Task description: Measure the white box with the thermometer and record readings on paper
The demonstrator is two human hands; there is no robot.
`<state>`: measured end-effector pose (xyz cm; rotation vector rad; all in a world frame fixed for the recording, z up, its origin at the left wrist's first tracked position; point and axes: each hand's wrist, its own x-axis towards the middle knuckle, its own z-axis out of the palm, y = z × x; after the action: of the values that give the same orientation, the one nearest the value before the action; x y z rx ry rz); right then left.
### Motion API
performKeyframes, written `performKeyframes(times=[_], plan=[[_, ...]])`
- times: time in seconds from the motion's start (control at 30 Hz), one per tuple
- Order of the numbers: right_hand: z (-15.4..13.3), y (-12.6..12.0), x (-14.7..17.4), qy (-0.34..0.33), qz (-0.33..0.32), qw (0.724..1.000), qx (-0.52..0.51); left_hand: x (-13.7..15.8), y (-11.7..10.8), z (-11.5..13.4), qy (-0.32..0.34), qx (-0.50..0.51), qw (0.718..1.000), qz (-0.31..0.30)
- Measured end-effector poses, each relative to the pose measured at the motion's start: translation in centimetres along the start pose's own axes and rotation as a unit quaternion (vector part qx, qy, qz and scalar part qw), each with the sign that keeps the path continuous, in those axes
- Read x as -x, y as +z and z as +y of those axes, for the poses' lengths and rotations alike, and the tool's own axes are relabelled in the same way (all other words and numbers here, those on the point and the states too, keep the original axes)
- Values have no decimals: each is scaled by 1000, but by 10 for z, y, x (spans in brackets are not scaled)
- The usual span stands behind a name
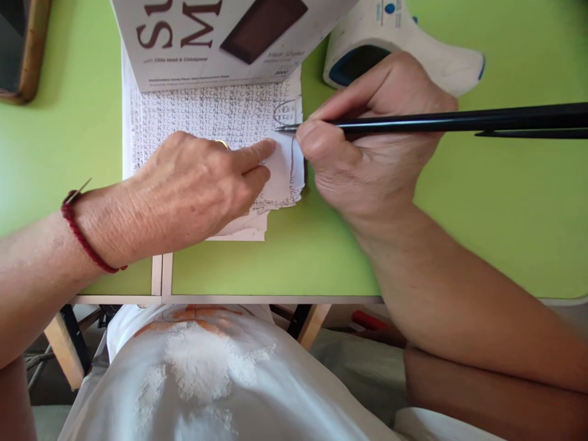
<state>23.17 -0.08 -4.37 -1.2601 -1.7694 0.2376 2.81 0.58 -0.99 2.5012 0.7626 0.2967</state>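
Observation:
A black pen [459, 120] lies in my right hand [372, 147], pinched between thumb and index finger close to its tip. The nib rests on a stack of white paper [280, 180], near its right side. Small, dense handwriting fills most of the top sheet, with a bare patch under the nib and a curved line drawn at the right edge. My left hand [197, 190] lies over the sheet, holding nothing. Its index finger is stretched out and presses the paper just left of the nib; its other fingers are partly hidden.
A white box [206, 67] with brown lettering covers the paper's far part. Beyond my right hand lies a white handheld device [413, 46] with a dark screen. A phone in a brown case [34, 55] sits far left. The green tabletop [275, 269] has a metal edge nearest me.

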Motion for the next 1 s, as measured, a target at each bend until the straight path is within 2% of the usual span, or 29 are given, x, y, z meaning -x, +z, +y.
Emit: performKeyframes(times=[0.2,0.33,0.47,0.63,0.83,1.0], plan=[[2,1,1,4,-3,1000,-16,0,0,-2,-34,104,992,61],[2,3,1,8,23,1000,-18,2,1,-4,-6,74,997,39],[2,2,1,-19,17,999,-19,4,2,-5,19,40,998,34],[8,2,0,-42,2,999,-27,4,3,-6,12,34,998,59],[9,4,0,-32,9,998,-44,4,2,-6,24,24,998,54],[5,4,0,-24,26,999,-34,4,1,-4,38,-25,999,23]])
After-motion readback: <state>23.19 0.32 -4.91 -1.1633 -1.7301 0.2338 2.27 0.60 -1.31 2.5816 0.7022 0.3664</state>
